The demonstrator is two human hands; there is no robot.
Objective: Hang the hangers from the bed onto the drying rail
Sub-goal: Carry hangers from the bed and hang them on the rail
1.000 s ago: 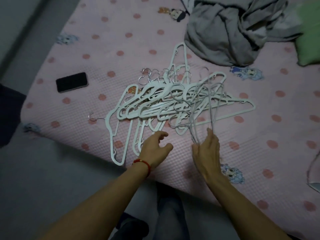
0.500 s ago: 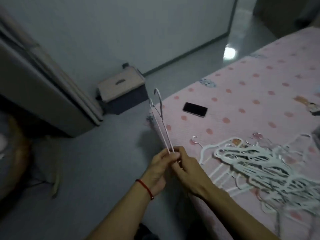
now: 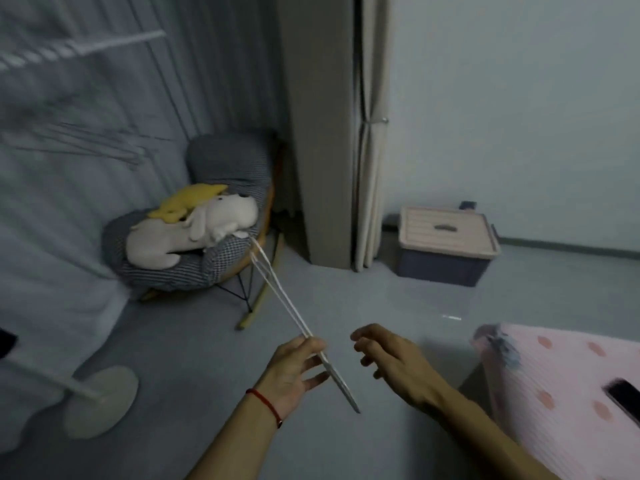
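Note:
My left hand [image 3: 294, 367] pinches a pair of thin white hangers [image 3: 277, 289], seen edge-on and slanting up to the left toward the chair. My right hand [image 3: 391, 358] hovers just to the right of them, fingers loosely curled and holding nothing. The drying rail [image 3: 79, 48] is a white bar at the top left, blurred, with grey fabric hanging under it. A corner of the pink dotted bed [image 3: 554, 375] shows at the lower right; the hanger pile is out of view.
A round white stand base [image 3: 104, 400] sits on the floor at left. A grey chair [image 3: 214, 237] holds plush toys [image 3: 194, 230]. A pink-lidded storage box [image 3: 446, 244] stands by the curtain [image 3: 367, 133]. A black phone [image 3: 623, 396] lies on the bed.
I have turned left, away from the bed toward the rail. My right hand has let go of the hangers, which my left hand alone now holds.

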